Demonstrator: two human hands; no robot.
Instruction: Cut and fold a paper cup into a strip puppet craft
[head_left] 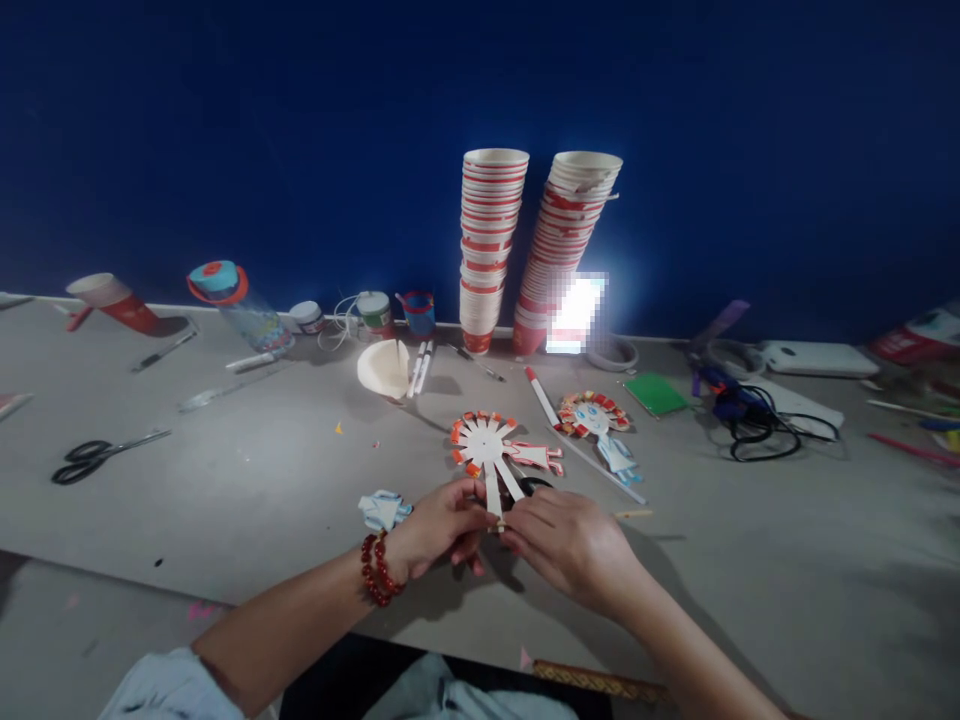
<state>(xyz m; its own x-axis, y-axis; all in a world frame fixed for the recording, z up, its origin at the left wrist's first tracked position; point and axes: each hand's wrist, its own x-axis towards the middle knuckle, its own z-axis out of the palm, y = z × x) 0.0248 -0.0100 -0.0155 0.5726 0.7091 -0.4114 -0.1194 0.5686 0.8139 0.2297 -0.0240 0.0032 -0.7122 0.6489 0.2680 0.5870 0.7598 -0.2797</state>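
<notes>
A paper cup cut into a sunburst (484,441) has a white round middle and orange curled strip ends. Its long strips point down toward me. My left hand (448,522), with a red bead bracelet (379,570) on the wrist, pinches the end of one strip. From the other side my right hand (568,540) presses its fingers to the same strip end. A small paper figure with red outlines (534,456) lies against the sunburst's right side. Beside my left hand is a blue-and-white paper cutout (384,509). A dark round object (537,486) is partly hidden behind my right hand.
Two tall stacks of paper cups (491,220) (574,220) stand by the blue wall. A finished-looking paper doll (598,420) lies right of the sunburst. Scissors (94,458) rest at left, near a water bottle (244,310). Black cable (750,425) lies at right.
</notes>
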